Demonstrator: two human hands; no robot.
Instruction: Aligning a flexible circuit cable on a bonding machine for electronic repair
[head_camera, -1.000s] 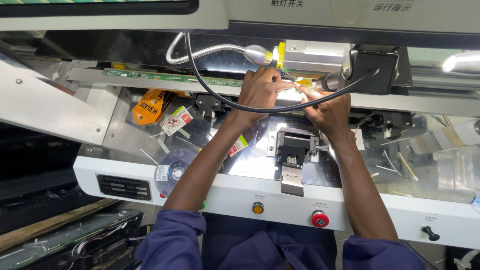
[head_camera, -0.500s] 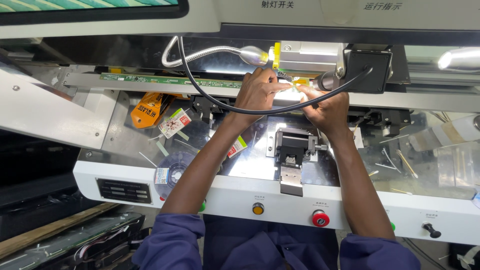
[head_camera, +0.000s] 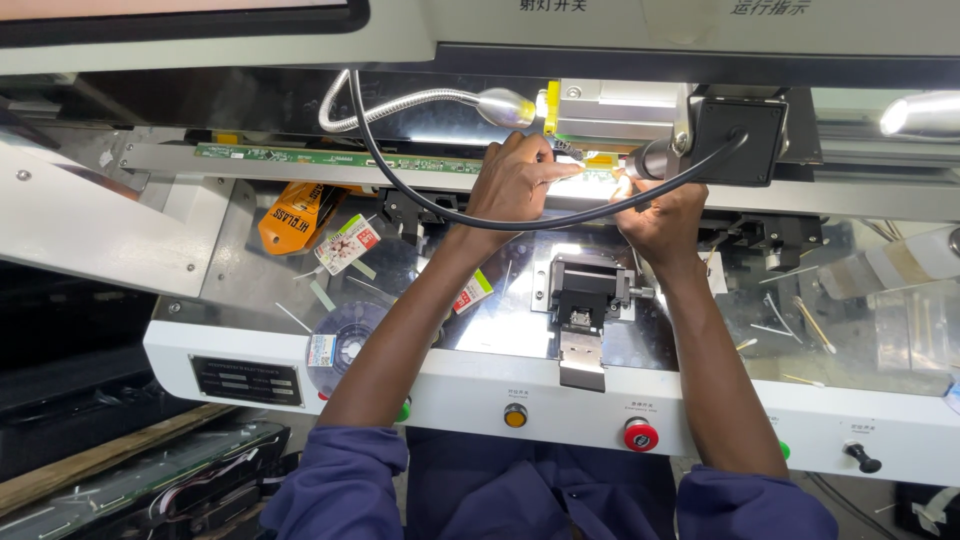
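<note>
A thin yellow flex strip (head_camera: 603, 160) is seen on the lit ledge under the machine's metal head block (head_camera: 620, 103), at the end of a long green circuit strip (head_camera: 330, 157). It is pinched at its left end by the curled fingertips of the left hand (head_camera: 515, 185). The right hand (head_camera: 662, 215) is closed near the strip's right end; whether it grips anything cannot be told. A black cable (head_camera: 420, 195) is draped across both wrists, above a black clamp (head_camera: 583, 293).

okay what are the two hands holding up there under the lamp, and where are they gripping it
Both the left hand and right hand pinch at a thin yellowish strip under the bright lamp; glare hides exactly where the fingertips grip it.
</note>
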